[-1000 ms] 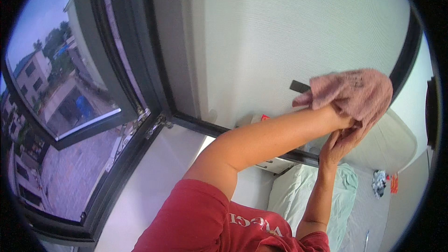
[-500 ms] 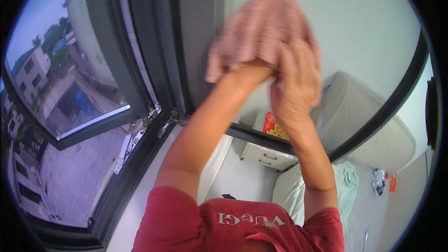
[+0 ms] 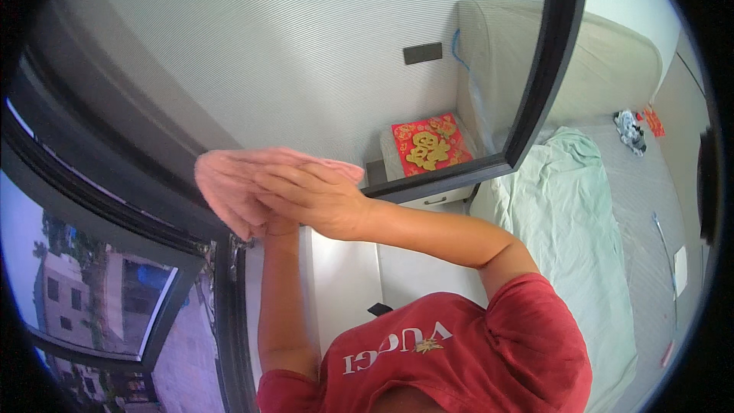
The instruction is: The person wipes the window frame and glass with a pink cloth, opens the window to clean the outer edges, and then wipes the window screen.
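Observation:
A pink cloth (image 3: 229, 183) is bunched between my two hands at the lower left corner of a dark-framed mesh screen panel (image 3: 306, 46). My right hand (image 3: 325, 199) lies over the cloth with its fingers stretched along it, pressing it against the left one. Beneath the cloth and the right hand is my left hand (image 3: 281, 225); only its wrist side shows and its fingers are covered. Both hands are close to the dark window frame (image 3: 164, 210), and whether the cloth touches the frame cannot be made out.
An outward-opened window sash (image 3: 153, 313) stands at lower left, with buildings beyond. Through the mesh show a bedside cabinet (image 3: 436, 197) with a red and gold package (image 3: 432, 145) on it, and a covered headboard (image 3: 604, 53). A pale green sheet (image 3: 566, 214) lies on the bed at right.
My hands and the cloth have come down and left, from high on the mesh to its lower corner. The view has turned, showing more of the bed and cabinet.

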Demonstrator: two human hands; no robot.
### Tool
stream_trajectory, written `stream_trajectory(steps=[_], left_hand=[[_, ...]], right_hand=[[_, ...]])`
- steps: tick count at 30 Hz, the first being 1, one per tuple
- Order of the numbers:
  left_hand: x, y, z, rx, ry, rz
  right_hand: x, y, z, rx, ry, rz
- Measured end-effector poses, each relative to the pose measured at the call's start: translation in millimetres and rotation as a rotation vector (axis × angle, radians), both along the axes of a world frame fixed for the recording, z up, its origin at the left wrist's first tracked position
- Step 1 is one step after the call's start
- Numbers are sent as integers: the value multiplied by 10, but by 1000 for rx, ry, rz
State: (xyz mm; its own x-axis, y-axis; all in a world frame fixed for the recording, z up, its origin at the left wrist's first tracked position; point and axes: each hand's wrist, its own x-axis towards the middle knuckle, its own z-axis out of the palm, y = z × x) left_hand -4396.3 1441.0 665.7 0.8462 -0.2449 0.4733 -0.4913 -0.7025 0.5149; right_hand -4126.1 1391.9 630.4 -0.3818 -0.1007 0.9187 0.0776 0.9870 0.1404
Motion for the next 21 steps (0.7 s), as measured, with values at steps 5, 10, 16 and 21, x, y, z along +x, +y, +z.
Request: stream_trajectory(steps=[5,10,16,21], left_hand=[[1352,106,-59,-42,477,1038],[2550,22,145,1000,-125,1883],[3612,40,599,1216,-331,1531],[3947,141,124,1116,-316,1522]], right_hand=[[773,152,29,-77,34,-231],[1430,256,271,-149,203,-416],[2193,405,251,-108,439,-644],[2497,208,-216,-219,328,-656]])
